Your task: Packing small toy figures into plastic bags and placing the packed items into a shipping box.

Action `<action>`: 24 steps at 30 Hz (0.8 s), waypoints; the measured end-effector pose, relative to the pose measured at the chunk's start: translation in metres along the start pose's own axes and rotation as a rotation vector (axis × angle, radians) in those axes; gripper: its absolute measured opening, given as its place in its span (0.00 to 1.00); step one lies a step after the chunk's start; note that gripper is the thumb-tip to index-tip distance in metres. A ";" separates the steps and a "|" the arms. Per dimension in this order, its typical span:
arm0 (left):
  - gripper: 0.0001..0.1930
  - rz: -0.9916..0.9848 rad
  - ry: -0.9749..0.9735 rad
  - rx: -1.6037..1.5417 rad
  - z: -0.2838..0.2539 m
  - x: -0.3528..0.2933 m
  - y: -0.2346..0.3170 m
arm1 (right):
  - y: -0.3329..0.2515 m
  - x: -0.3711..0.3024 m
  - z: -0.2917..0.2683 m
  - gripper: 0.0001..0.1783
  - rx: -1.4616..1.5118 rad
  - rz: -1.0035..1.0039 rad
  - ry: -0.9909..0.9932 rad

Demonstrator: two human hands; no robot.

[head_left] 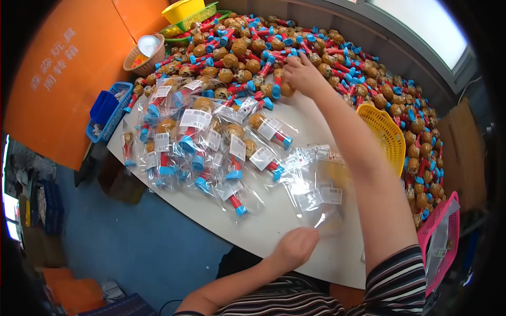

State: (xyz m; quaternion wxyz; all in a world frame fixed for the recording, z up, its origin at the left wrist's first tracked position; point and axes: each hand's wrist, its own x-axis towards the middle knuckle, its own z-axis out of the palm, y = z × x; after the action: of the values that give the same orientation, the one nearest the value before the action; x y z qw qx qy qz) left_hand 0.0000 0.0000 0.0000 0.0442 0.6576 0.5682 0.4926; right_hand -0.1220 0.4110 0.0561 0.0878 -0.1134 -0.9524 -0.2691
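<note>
My left hand (296,248) is at the near edge of the white table (253,213), its fingers closed on the corner of a clear plastic bag (321,216). The bag lies flat among other clear bags with white labels. My right arm stretches far across the table. At its end my right hand (304,78) is over a heap of toys (240,48) with brown round heads, red handles and blue bases. Its fingers are spread against the heap, and beneath them a loose toy (276,87) lies on the table. Left of the bags, a pile of bagged toys (195,120) covers the tabletop.
A yellow basket (387,131) stands beside my right forearm, with a pink basket (440,242) at the lower right. On the left are a blue basket (110,118), a tan basket (139,63) and large orange panels (63,79). A cardboard box (464,150) stands far right.
</note>
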 end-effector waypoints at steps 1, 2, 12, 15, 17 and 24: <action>0.08 -0.008 0.000 -0.015 -0.001 -0.001 0.001 | -0.003 -0.015 -0.028 0.20 0.020 0.067 -0.069; 0.08 -0.017 0.002 -0.031 0.001 -0.002 0.002 | -0.011 -0.034 -0.066 0.15 0.231 0.215 -0.016; 0.08 -0.079 0.141 -0.098 0.017 -0.038 0.015 | -0.162 -0.327 -0.222 0.14 1.518 1.138 -0.388; 0.08 -0.036 0.104 -0.070 0.021 -0.046 0.027 | -0.195 -0.377 -0.201 0.19 1.517 1.282 -0.207; 0.08 -0.005 0.062 -0.029 0.022 -0.051 0.033 | -0.203 -0.386 -0.195 0.17 1.664 1.329 -0.203; 0.12 -0.074 0.067 0.047 0.015 -0.066 0.050 | -0.229 -0.397 -0.188 0.20 2.150 1.258 -0.015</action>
State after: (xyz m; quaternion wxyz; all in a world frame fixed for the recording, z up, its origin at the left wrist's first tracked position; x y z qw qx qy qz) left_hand 0.0548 -0.0621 -0.0160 0.0281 0.6201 0.6047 0.4990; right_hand 0.2185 0.0540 0.0103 0.2443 -0.4216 -0.4706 0.7356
